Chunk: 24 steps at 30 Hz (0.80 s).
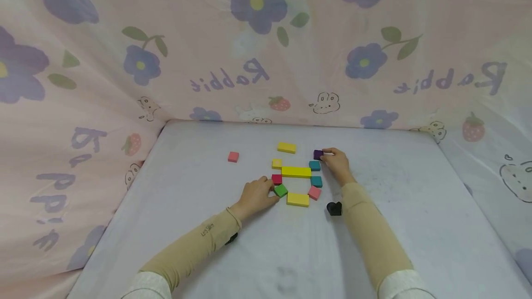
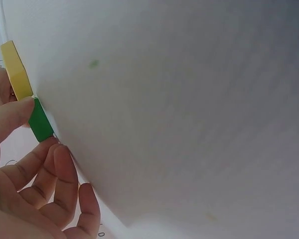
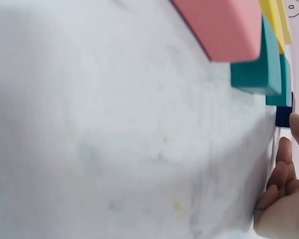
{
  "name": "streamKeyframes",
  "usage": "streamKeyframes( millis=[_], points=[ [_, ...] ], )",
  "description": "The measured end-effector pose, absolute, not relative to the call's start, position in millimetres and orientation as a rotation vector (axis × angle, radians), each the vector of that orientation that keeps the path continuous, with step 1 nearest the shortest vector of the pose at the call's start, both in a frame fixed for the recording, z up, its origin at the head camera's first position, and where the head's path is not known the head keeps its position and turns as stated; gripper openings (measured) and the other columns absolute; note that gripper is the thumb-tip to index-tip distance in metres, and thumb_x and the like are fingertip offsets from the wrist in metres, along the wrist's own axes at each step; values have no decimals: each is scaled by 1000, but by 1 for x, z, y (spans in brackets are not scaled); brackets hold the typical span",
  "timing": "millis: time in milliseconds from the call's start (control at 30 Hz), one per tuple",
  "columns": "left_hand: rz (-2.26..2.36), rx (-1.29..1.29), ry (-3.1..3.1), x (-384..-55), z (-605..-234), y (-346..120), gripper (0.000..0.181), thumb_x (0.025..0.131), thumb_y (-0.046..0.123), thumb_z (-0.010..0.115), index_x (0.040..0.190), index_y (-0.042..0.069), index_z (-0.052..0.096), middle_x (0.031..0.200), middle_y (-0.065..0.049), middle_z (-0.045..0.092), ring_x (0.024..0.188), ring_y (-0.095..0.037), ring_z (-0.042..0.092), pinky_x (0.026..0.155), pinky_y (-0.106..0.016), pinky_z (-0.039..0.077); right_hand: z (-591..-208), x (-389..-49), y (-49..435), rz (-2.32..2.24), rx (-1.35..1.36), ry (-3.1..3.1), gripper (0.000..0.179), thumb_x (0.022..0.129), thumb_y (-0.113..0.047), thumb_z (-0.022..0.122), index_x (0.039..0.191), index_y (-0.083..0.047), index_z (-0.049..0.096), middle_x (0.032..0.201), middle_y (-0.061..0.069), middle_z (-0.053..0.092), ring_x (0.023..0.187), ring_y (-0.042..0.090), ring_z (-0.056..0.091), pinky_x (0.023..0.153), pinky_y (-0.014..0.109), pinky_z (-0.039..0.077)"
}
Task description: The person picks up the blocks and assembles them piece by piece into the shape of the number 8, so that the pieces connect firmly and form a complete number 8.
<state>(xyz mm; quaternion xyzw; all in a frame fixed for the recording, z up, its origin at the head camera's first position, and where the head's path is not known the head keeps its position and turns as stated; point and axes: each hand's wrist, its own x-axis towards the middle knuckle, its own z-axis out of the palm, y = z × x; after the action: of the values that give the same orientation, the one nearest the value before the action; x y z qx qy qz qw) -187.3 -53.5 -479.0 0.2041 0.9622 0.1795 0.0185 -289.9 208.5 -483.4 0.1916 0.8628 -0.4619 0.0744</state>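
Observation:
On the white surface, several coloured blocks form a rough ring. My left hand pinches a green block at the ring's near left, with the thumb on one end and fingertips on the other in the left wrist view. A red block lies just beyond it. My right hand holds a dark purple block between thumb and fingers, at the far right. Right below that are two teal blocks, then a pink block. A long yellow block spans the middle.
A yellow block closes the near side. A small yellow block sits at the left and another yellow block lies apart at the back. One loose pink block is farther left. Patterned cloth hangs behind.

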Motion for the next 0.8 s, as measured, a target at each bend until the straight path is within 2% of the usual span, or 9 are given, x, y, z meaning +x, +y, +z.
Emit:
streamKeyframes(
  millis=[200, 400, 800],
  points=[
    [566, 647, 2987, -187, -478, -54, 27, 81, 34, 70, 92, 11, 63, 86, -1, 61, 68, -12, 53, 59, -27, 41, -485, -293, 201, -1254, 568, 2594, 41, 92, -28, 52, 133, -22, 51, 143, 14, 42, 128, 41, 24, 103, 57, 19],
    [549, 651, 2992, -187, -479, -54, 27, 81, 35, 70, 92, 11, 63, 86, -1, 61, 68, -11, 53, 59, -26, 40, -484, -292, 198, -1205, 536, 2556, 39, 96, -34, 45, 135, -32, 48, 149, 13, 33, 130, 44, 13, 103, 61, 11],
    [568, 643, 2982, -187, -478, -54, 27, 81, 34, 70, 93, 11, 64, 86, -1, 61, 68, -12, 52, 60, -26, 41, -484, -291, 196, -1147, 462, 2570, 40, 96, -36, 42, 135, -34, 47, 150, 17, 29, 129, 47, 12, 100, 63, 11]
  ],
)
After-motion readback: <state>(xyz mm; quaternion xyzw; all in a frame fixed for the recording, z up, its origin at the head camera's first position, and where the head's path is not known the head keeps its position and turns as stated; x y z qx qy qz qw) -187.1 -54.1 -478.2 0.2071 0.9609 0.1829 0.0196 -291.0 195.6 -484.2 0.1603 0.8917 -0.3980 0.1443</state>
